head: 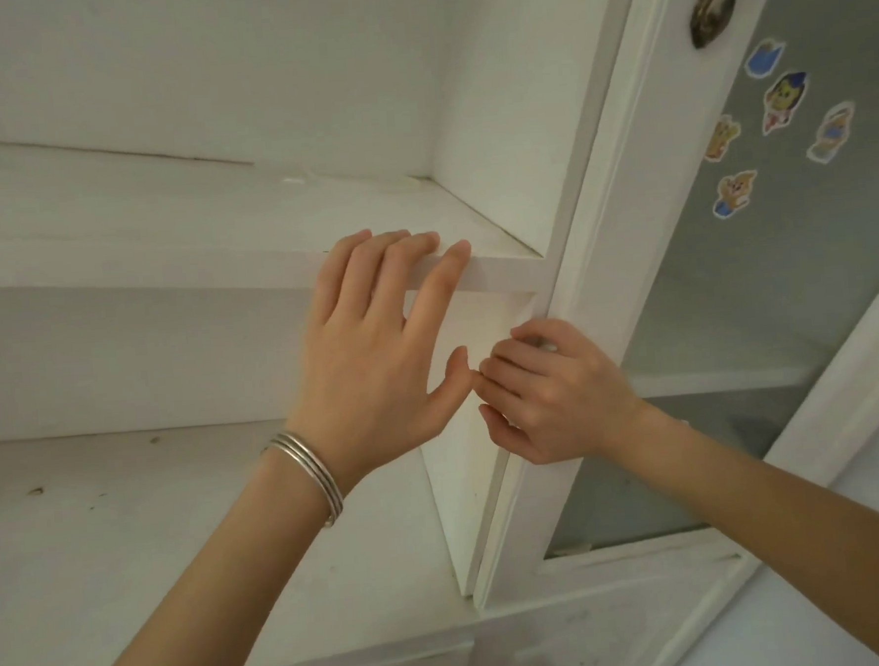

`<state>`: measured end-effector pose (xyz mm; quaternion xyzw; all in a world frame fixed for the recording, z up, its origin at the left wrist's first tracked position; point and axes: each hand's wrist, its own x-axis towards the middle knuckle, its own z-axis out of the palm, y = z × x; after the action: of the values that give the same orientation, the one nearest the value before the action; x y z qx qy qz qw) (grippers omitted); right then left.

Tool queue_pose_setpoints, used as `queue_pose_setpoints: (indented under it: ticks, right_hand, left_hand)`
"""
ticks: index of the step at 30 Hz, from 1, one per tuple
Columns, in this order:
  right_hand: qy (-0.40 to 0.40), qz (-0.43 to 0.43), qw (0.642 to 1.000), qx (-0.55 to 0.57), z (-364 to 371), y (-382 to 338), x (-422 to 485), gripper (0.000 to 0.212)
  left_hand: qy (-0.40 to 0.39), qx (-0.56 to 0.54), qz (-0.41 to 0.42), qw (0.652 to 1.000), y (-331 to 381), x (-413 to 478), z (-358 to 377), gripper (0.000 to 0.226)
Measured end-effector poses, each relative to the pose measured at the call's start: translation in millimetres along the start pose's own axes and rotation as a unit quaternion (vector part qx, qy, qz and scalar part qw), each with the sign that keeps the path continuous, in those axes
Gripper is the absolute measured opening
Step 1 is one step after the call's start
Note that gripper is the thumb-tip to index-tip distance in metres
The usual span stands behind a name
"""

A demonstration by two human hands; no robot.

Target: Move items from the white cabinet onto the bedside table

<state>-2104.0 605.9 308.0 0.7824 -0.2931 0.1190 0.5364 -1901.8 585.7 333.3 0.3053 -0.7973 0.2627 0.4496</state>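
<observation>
Forearms reach up from the bottom edge, both hands raised into the white cabinet (205, 64), which fills the view from below.

Left hand (371, 347): silver bangles (307, 474) on the wrist, back of hand to camera, fingers straight and spread wide. Fingertips (424, 241) rest on the front edge of the upper shelf (163, 231), near its right end. It holds nothing. Its thumb points right, with the tip just beside the right hand's knuckles; can't tell if they touch.

Right hand (554, 392): just right of and lower than the left, fingers curled tight round the inner edge of the open cabinet door (600, 220). There's a small pale spot between its fingers, too blurred to identify.

Lower shelf (105, 533) sits nearest, under the left forearm: white board with scattered dark specks. Upper shelf behind and above it is the same white board, with a dark crack line along its back joint. The cabinet's right side wall (491, 123) meets the upper shelf in the corner just beyond the left fingertips.

The door stands at the right, between the right hand and the rest of the room. It has a white frame and a frosted pane (784, 286). Five cartoon stickers (783, 100) cluster on the upper pane. A dark metal handle (715, 2) sits on the frame at the top edge, well apart from both hands.
</observation>
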Motion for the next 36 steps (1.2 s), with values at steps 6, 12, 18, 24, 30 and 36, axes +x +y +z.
queue_pose_setpoints:
  ticks: [6, 12, 18, 24, 30, 36]
  right_hand:
    - [-0.023, 0.008, 0.999, -0.021, -6, -2, 3, 0.029]
    - [-0.034, 0.014, 0.999, -0.023, -7, -3, 6, 0.028]
    - [-0.049, 0.025, 0.998, -0.042, -12, -4, 10, 0.028]
    - [-0.110, 0.064, 0.991, -0.029, -24, -14, 14, 0.038]
    - [-0.149, 0.092, 0.984, 0.015, -49, -20, 5, 0.028]
    - [-0.093, 0.194, 0.976, 0.014, -92, -16, 1, 0.033]
  left_hand:
    - [-0.018, -0.006, -0.004, 1.000, 2, 0, -9, 0.059]
    - [-0.037, -0.011, -0.001, 0.999, -1, 1, -13, 0.061]
    - [-0.038, -0.028, -0.019, 0.999, 5, 2, -12, 0.059]
    - [-0.093, -0.029, -0.016, 0.995, 3, 1, -21, 0.063]
    - [-0.135, -0.015, 0.019, 0.990, -2, 1, -26, 0.070]
    - [-0.131, -0.016, 0.038, 0.991, -5, -4, -25, 0.070]
